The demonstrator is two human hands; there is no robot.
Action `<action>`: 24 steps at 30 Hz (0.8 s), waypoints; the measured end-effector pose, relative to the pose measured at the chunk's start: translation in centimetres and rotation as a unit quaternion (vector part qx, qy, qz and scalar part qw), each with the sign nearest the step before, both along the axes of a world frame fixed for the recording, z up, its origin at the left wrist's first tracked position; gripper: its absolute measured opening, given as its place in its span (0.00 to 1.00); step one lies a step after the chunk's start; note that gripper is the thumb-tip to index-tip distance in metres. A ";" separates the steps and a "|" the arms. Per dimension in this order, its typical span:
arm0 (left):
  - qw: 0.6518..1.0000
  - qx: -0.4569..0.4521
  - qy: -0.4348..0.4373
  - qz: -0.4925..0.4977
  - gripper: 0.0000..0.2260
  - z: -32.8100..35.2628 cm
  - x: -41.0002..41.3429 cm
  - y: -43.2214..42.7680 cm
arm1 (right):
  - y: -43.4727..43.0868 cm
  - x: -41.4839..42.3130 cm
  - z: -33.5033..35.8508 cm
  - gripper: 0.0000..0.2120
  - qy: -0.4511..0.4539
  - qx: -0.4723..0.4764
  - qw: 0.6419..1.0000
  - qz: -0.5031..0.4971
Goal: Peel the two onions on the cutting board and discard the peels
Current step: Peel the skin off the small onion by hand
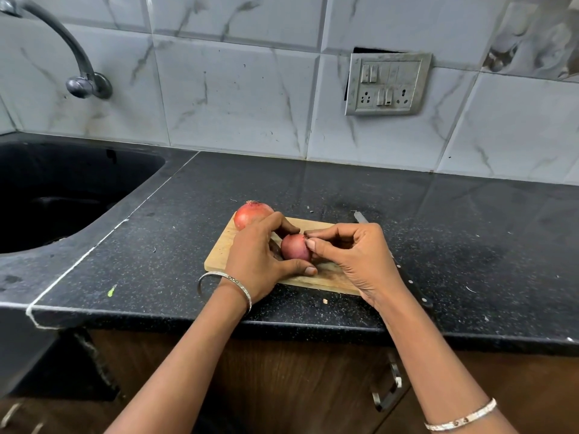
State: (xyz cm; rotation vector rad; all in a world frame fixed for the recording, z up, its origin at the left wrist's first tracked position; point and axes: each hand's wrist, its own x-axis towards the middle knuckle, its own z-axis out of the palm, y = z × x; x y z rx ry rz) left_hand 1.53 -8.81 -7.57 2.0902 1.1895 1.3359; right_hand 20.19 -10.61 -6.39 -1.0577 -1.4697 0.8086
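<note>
A small wooden cutting board (219, 255) lies on the black counter. A small reddish onion (294, 247) sits over the board's middle, and my left hand (260, 258) grips it from the left with thumb below and fingers curled over its top. My right hand (351, 255) pinches at the onion's right side with thumb and fingertips. A larger pink onion (250, 214) rests at the board's far left corner, just behind my left hand's knuckles.
A knife (404, 270) lies on the counter just right of the board, mostly hidden under my right hand and wrist. A black sink (62, 195) with a tap (78, 73) is at the left. The counter's front edge runs just below my wrists.
</note>
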 end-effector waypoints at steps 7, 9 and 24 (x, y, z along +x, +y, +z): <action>0.999 0.043 0.012 0.017 0.27 -0.4 0.0 0.4 | -0.2 -0.7 -0.1 0.04 -0.041 0.034 0.998 -0.046; 0.998 0.047 0.017 0.024 0.27 -0.5 0.1 0.4 | -0.2 -1.0 -0.2 0.05 -0.059 0.048 0.995 -0.065; 1.000 0.011 -0.015 0.022 0.25 -0.5 -0.2 0.4 | 0.0 -1.1 -0.6 0.06 -0.070 0.059 0.990 -0.108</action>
